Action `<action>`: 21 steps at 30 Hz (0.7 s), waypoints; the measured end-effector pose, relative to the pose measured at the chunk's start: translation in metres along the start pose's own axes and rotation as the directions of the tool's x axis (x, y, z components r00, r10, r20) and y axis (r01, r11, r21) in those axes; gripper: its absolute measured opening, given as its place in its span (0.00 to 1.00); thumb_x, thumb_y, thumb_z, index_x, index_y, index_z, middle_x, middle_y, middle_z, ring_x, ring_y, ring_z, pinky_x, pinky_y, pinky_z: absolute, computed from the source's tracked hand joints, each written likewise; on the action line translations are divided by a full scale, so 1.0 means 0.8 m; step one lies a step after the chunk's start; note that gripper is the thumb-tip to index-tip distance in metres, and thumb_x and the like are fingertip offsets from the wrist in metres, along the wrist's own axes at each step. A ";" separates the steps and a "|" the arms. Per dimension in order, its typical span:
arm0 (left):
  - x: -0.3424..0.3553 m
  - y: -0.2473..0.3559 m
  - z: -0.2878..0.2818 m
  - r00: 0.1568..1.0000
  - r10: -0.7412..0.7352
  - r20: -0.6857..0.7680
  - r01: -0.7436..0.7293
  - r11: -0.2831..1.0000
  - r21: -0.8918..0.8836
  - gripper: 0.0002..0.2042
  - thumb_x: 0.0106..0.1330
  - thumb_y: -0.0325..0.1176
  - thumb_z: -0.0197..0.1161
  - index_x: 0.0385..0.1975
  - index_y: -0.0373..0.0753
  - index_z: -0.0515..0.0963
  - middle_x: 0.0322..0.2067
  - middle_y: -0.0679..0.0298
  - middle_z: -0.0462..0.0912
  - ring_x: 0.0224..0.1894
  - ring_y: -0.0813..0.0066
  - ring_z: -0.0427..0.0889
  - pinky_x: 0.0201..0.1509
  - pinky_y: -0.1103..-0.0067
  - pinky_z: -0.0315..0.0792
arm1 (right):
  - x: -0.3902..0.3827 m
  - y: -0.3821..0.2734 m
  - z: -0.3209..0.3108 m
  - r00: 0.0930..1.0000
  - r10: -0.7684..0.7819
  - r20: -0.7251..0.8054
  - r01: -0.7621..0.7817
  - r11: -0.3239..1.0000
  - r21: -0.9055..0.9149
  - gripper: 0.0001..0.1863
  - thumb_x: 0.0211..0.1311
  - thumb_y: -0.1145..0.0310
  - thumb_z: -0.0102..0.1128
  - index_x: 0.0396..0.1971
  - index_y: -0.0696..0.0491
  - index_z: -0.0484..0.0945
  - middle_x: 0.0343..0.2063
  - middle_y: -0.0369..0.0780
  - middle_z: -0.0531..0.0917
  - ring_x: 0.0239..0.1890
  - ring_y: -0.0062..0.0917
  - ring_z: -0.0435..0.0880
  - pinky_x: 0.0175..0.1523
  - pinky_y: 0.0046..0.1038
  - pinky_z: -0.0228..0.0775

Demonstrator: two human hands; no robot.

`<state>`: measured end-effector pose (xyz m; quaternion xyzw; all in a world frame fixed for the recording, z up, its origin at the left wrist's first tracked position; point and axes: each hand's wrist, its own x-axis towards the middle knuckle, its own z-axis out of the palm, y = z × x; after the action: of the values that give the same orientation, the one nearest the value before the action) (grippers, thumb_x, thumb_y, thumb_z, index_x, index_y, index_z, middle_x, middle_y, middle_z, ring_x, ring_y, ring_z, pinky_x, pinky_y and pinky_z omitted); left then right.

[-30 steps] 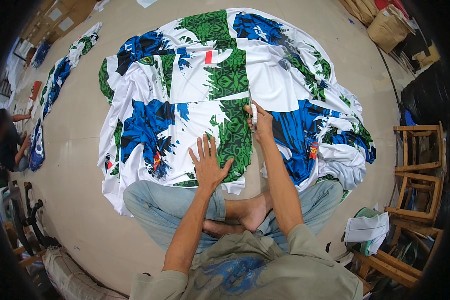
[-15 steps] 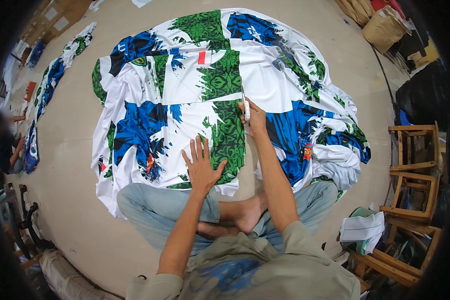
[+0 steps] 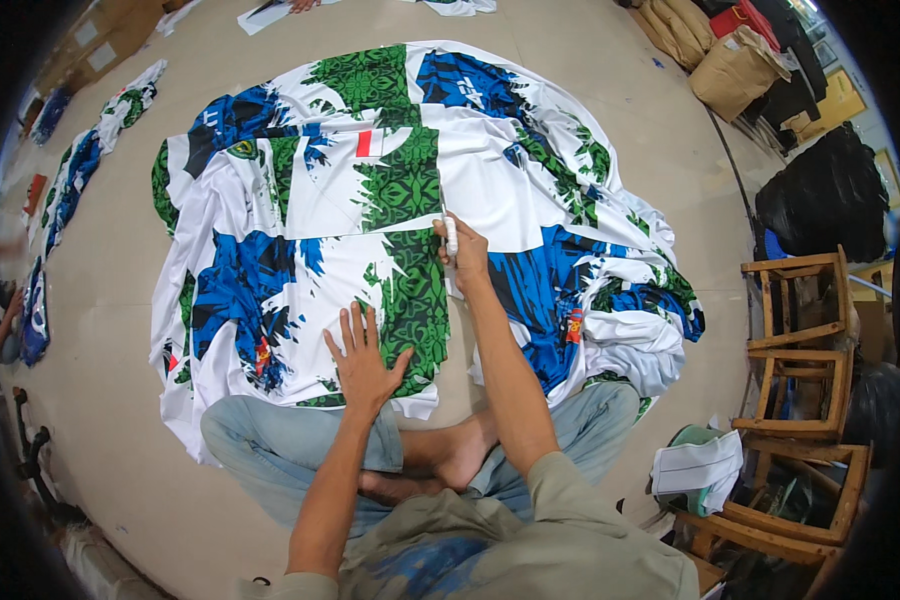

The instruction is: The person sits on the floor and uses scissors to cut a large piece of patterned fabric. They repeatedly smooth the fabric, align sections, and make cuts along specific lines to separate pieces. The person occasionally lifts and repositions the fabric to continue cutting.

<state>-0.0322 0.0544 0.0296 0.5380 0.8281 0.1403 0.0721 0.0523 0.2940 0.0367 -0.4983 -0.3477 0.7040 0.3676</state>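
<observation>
A wide sheet of printed fabric (image 3: 320, 200), white with green patterned bands and blue brush-like patches, lies spread before my crossed legs. My left hand (image 3: 367, 365) rests flat on its near part, fingers spread, beside a green band. In my right hand (image 3: 467, 250) is a pair of scissors (image 3: 450, 236) with white-wrapped handles. Their blades point away from me, along the border between the green band and a plain white area. A slit of bare floor separates the fabric from the scissors back toward my legs. How far the blades are apart is too small to tell.
Wooden stools (image 3: 795, 390) stand at the right, one with a green and white cloth (image 3: 697, 468) on it. Paper bags (image 3: 738, 72) and a black plastic bag (image 3: 820, 195) lie behind them. A fabric strip (image 3: 85, 185) runs along the left. Another person's hand (image 3: 305, 5) shows at the top.
The whole view has shifted, so everything sits further left and lower. Another person's hand has come into sight at the top. My hands keep nearly the same places on the fabric.
</observation>
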 end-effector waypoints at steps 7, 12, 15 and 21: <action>0.001 -0.003 0.000 1.000 -0.001 0.006 0.001 1.000 -0.006 0.45 0.60 0.63 0.55 0.70 0.34 0.56 0.73 0.52 0.47 0.76 0.54 0.39 0.73 0.47 0.30 | 0.000 0.001 0.002 1.000 -0.007 0.011 0.007 1.000 0.019 0.29 0.51 0.70 0.72 0.56 0.57 0.77 0.25 0.34 0.82 0.14 0.15 0.71 0.17 0.16 0.58; 0.001 -0.002 -0.002 1.000 -0.002 0.011 0.002 1.000 -0.001 0.46 0.59 0.61 0.58 0.71 0.35 0.53 0.73 0.51 0.48 0.76 0.54 0.40 0.73 0.47 0.30 | 0.013 -0.004 0.006 0.999 -0.024 0.022 0.023 0.999 0.042 0.27 0.53 0.71 0.68 0.56 0.58 0.76 0.27 0.36 0.82 0.15 0.15 0.70 0.18 0.17 0.59; 0.001 -0.001 -0.003 1.000 -0.007 0.014 0.007 1.000 0.000 0.46 0.59 0.62 0.58 0.71 0.35 0.53 0.73 0.51 0.47 0.76 0.55 0.40 0.73 0.47 0.30 | 0.018 -0.006 0.009 0.998 -0.033 0.044 0.031 0.999 0.045 0.27 0.53 0.72 0.67 0.56 0.58 0.76 0.28 0.36 0.82 0.15 0.15 0.71 0.19 0.17 0.59; 0.001 -0.003 -0.004 0.999 -0.014 0.031 0.014 1.000 -0.016 0.46 0.60 0.61 0.58 0.71 0.35 0.53 0.73 0.51 0.47 0.76 0.54 0.39 0.73 0.48 0.30 | 0.023 -0.002 0.011 0.997 -0.045 0.064 0.045 0.999 0.005 0.29 0.53 0.69 0.70 0.57 0.57 0.76 0.29 0.36 0.83 0.15 0.15 0.71 0.19 0.17 0.59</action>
<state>-0.0353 0.0541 0.0319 0.5337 0.8294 0.1380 0.0903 0.0396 0.3098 0.0320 -0.4669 -0.3690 0.7118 0.3730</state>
